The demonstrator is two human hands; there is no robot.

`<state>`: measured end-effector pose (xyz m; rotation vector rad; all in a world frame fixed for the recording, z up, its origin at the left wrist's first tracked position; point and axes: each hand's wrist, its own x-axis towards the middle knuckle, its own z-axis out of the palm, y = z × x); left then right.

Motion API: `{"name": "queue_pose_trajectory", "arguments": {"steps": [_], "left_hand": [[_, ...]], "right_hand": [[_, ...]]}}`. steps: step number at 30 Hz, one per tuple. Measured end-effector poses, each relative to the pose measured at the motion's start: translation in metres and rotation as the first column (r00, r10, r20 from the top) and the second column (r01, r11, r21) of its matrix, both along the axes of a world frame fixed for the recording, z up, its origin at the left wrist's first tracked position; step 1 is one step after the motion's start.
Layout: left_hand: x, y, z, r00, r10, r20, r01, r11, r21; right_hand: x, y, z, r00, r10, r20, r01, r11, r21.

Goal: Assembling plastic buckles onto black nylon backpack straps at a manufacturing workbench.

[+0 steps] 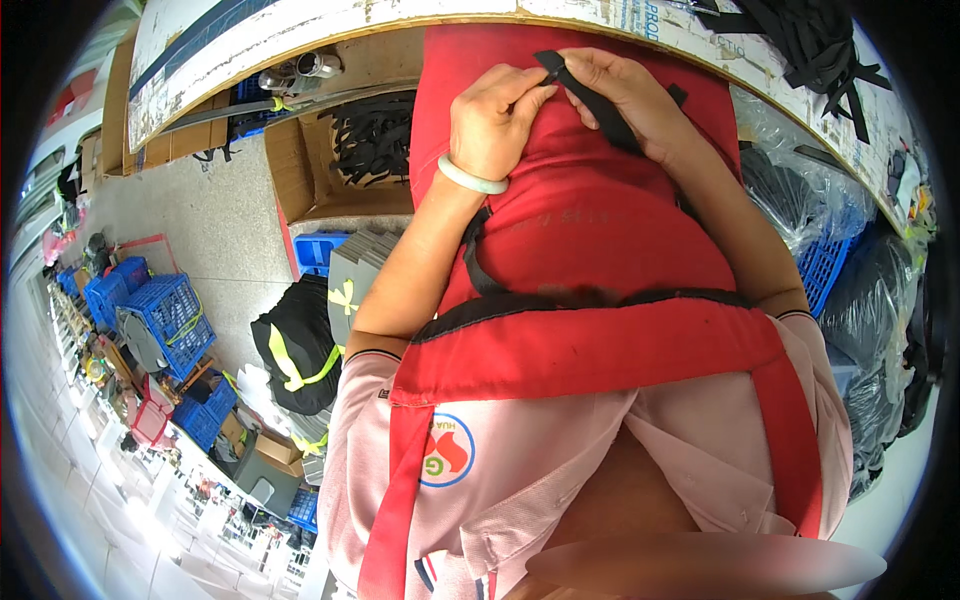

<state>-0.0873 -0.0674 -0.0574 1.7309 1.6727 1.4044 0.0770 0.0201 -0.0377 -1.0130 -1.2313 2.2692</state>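
Note:
Over my lap, on the red apron [590,230], both hands meet at a black webbing strap [603,108]. My left hand [492,115], with a pale bangle at its wrist, pinches the strap near its upper end. Thumb and fingers of my right hand [630,98] close round the same strap a little to the right. From there the strap slants down across the right palm. Between the fingertips sits a small dark part, too small to make out. Both hands are just below the edge of the worktable [400,25].
A cardboard box [300,185] of black strap pieces stands left under the table. More black straps [815,50] lie on the tabletop at the right. Plastic-wrapped bundles [870,320] and a blue crate [825,270] are at my right. Black bundles [298,345] with yellow ties stand at my left.

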Motion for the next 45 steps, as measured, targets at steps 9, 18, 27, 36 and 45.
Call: {"name": "queue_pose_trajectory", "arguments": {"steps": [9,18,27,36,45], "left_hand": [[-0.006,0.002,0.002,0.239,0.256,0.937,0.364,0.871,-0.330],[0.006,-0.003,0.016,0.602,0.140,0.786,0.098,0.964,-0.247],[0.002,-0.014,0.021,0.683,0.085,0.725,0.093,0.975,-0.202],[-0.061,-0.081,0.092,0.889,0.063,0.454,0.144,0.903,-0.406],[-0.114,-0.080,0.086,0.926,0.322,0.195,-0.210,0.872,-0.442]], "right_hand": [[-0.001,-0.002,-0.005,0.997,0.028,0.074,-0.067,0.794,0.605],[0.012,-0.003,0.035,0.947,0.129,0.296,-0.248,0.877,0.412],[0.002,-0.006,0.020,0.985,0.015,0.171,-0.064,0.957,0.283],[-0.012,0.001,0.008,0.993,0.110,0.048,-0.117,0.970,0.212],[0.001,-0.009,-0.023,0.943,0.303,0.137,-0.329,0.908,0.259]]}}
